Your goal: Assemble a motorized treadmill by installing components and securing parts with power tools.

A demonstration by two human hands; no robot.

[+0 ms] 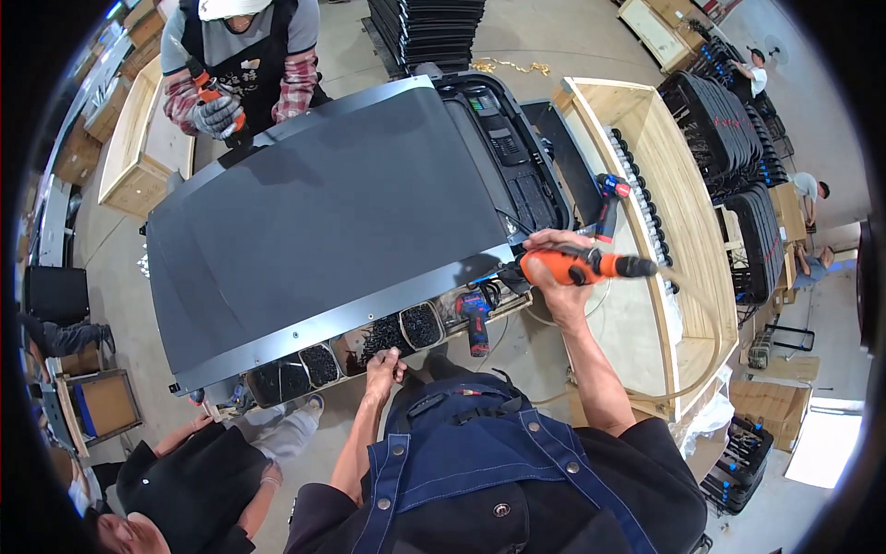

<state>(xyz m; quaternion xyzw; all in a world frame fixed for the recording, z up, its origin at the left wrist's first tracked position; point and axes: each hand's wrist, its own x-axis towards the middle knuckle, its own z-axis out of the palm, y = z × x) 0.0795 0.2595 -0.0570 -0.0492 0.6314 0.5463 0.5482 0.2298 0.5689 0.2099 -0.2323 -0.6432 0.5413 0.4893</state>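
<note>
In front of me lies a treadmill-like machine with a wide dark belt (pixel 332 194), metal side rails and a console-like black part (pixel 503 138) at its right end. My right hand (pixel 563 294) is wrapped round an orange power screwdriver (pixel 581 266), whose dark tip points right. My left hand (pixel 386 369) is at the near side, its fingers pinched together beside a bin of small black screws (pixel 378 337). Whatever those fingers hold is too small to make out. A blue and black cordless driver (pixel 475 321) hangs or stands just right of the screw bins.
Across the machine, a gloved person (pixel 249 74) holds another orange driver (pixel 214 92). A second person (pixel 198 471) is at the lower left. A wooden crate (pixel 678 166) stands at right, with a red and blue driver (pixel 609 205) near its edge. An air hose (pixel 715 342) curves over the crate.
</note>
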